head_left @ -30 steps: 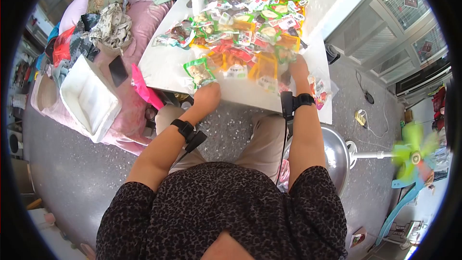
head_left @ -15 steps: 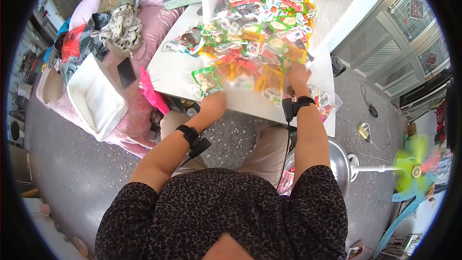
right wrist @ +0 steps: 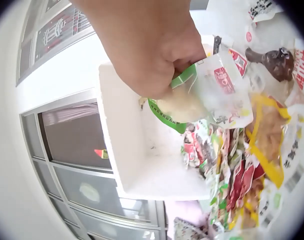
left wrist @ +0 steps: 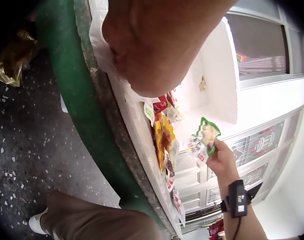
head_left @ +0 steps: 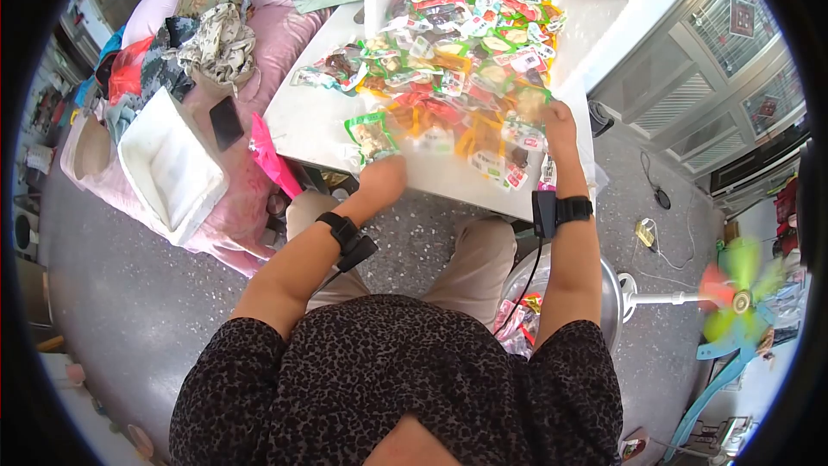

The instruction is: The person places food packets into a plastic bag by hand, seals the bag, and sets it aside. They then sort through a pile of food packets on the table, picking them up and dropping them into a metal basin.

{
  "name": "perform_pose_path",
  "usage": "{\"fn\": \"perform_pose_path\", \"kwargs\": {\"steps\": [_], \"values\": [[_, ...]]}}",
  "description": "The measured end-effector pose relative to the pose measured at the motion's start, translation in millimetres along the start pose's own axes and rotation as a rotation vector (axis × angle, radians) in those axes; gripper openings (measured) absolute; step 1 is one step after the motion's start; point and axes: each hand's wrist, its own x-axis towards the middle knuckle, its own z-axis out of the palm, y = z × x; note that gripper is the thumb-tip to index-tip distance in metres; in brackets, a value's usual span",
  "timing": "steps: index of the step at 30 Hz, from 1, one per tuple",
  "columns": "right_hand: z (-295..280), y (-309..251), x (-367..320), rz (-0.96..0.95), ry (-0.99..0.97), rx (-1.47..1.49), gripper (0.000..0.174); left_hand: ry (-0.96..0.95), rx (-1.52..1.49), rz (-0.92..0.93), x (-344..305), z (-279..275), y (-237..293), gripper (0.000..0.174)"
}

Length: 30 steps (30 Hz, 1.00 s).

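My left hand [head_left: 384, 179] is curled low over the near edge of the white table [head_left: 332, 134]. It holds the lower edge of a green-edged snack packet [head_left: 371, 135] with pale pieces inside; its fingertips are hidden in the left wrist view. My right hand [head_left: 561, 131] pinches another green-edged snack packet [right wrist: 207, 95] by its green side, with pale food inside and a clear, printed face. In the left wrist view this packet [left wrist: 206, 137] is raised above the table. A pile of mixed snack packets [head_left: 448, 82] lies between and beyond both hands.
A white foam box [head_left: 595, 4] stands on its side behind the pile, packets spilling from it. Right of my legs is a metal basin [head_left: 611, 293] with packets inside; a spinning fan [head_left: 740, 300] stands farther right. A bed at left bears a second foam box [head_left: 172, 168]. A pink bag [head_left: 272, 160] hangs beside the table.
My right hand has come away from the pile to the right, lifting a green-edged packet with it. My left hand and its packet have stayed at nearly the same place by the table edge.
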Motion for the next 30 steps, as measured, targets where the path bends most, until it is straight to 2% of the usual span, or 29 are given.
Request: {"fn": "perform_pose_path", "kwargs": {"steps": [2, 5, 7, 9, 11, 13, 16, 17, 19, 22, 25, 28, 29, 30], "values": [[4.2, -20.8, -15.8, 0.253, -0.088, 0.405, 0.007, -0.008, -0.037, -0.017, 0.3, -7.0, 2.2, 0.017], [21.6, -58.6, -51.0, 0.282, -0.133, 0.592, 0.007, 0.041, -0.197, -0.018, -1.1, -29.8, 12.4, 0.023], [33.6, -55.1, -67.7, 0.103, -0.169, 0.385, 0.006, 0.133, -0.377, 0.040, -3.8, -40.8, 20.2, 0.027], [47.4, -73.4, -95.6, -0.059, -0.176, 0.113, 0.006, -0.130, -0.822, -0.100, -10.4, -45.7, 27.6, 0.030], [66.9, -84.5, -128.2, -0.204, -0.279, -0.069, 0.003, -0.362, -1.246, -0.302, -19.7, -55.2, 40.0, 0.031], [82.2, -94.8, -154.2, -0.786, -0.290, -0.355, 0.003, -0.563, -1.649, -0.566, -37.8, -65.8, 55.8, 0.031], [99.9, -93.3, -186.5, -0.741, -0.423, -0.284, 0.007, -0.546, -1.819, -0.697, -53.1, -50.8, 46.3, 0.031], [100.8, -90.1, -191.0, -0.761, -0.436, -0.263, 0.009, -0.528, -1.748, -0.728, -56.6, -47.6, 43.8, 0.027], [101.3, -83.3, -198.7, -0.803, -0.462, -0.222, 0.014, -0.556, -1.735, -0.671, -63.2, -39.7, 34.1, 0.028], [87.7, -65.1, -206.1, -0.571, -0.155, -0.332, 0.025, -0.610, -1.759, -0.577, -68.9, -51.0, 31.8, 0.031], [71.6, -41.4, -205.8, 0.315, -0.220, 0.393, 0.036, -0.681, -1.816, -0.484, -74.1, -53.6, 29.4, 0.035], [54.7, -65.0, -214.7, 0.789, -0.629, 1.017, 0.036, -0.690, -1.796, -0.472, -78.0, -54.9, 37.8, 0.035], [56.4, -72.4, -218.5, 0.829, -0.627, 0.997, 0.031, -0.683, -1.777, -0.483, -78.8, -54.6, 42.5, 0.034], [59.7, -72.3, -221.5, 0.848, -0.575, 0.910, 0.029, -0.640, -1.591, -0.402, -78.3, -48.7, 42.1, 0.032]]}}
